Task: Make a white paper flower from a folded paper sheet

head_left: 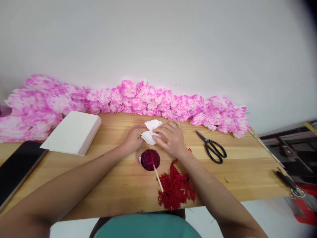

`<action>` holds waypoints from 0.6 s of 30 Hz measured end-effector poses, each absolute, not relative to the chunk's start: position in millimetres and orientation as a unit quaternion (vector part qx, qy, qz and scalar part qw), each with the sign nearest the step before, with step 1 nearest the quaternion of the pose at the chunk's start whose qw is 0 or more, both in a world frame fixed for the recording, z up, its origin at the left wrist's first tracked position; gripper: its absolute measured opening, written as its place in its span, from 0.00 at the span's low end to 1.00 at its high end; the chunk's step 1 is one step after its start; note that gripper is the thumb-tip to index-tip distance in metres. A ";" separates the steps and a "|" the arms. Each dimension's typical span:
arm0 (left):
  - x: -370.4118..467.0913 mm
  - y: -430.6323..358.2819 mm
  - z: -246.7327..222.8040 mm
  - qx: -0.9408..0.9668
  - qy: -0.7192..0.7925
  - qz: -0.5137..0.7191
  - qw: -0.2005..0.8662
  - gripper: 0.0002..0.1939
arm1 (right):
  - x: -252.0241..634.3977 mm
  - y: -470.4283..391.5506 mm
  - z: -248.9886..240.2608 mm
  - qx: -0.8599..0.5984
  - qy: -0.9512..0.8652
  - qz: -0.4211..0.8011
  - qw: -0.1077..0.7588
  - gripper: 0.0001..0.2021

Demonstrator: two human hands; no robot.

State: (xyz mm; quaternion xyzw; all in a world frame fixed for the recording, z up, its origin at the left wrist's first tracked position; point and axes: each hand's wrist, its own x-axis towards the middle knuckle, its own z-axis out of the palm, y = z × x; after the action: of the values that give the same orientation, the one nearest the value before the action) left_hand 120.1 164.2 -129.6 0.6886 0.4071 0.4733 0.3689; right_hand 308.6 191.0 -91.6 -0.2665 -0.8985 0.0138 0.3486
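Observation:
A piece of thin white paper (pixel 153 124), pinched in at its middle like a bow, is held between both hands above the table. My left hand (pixel 135 138) grips its left side with the fingers closed, partly hidden behind the paper. From the right, my right hand (pixel 172 136) pinches the narrow middle with thumb and fingers. Just below the hands sits a small round dish of dark magenta liquid (pixel 146 162). A thin stick (pixel 158 179) leans out of it, its dipped end stained pink. The stick's pale end reaches a tangled heap of red yarn (pixel 177 190) by my right forearm.
Pink-and-white paper flowers (pixel 158 100) line the wall along the back of the wooden table (pixel 119 185). A stack of white paper (pixel 74 132) and a black phone (pixel 18 168) lie at left. Black-handled scissors (pixel 213 148) lie at right; another black-handled tool (pixel 287 180) is near the right edge.

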 end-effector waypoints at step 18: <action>118.7 165.6 -137.0 0.691 0.435 0.465 0.342 0.12 | 317.5 202.6 -91.6 -0.381 -0.828 0.000 0.411 0.05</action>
State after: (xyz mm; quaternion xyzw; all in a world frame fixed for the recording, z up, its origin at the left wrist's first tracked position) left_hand 118.7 165.6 -137.0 0.6910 0.4353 0.4651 0.3415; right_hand 317.5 202.6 -91.6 -0.3812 -0.8283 -0.0001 0.4107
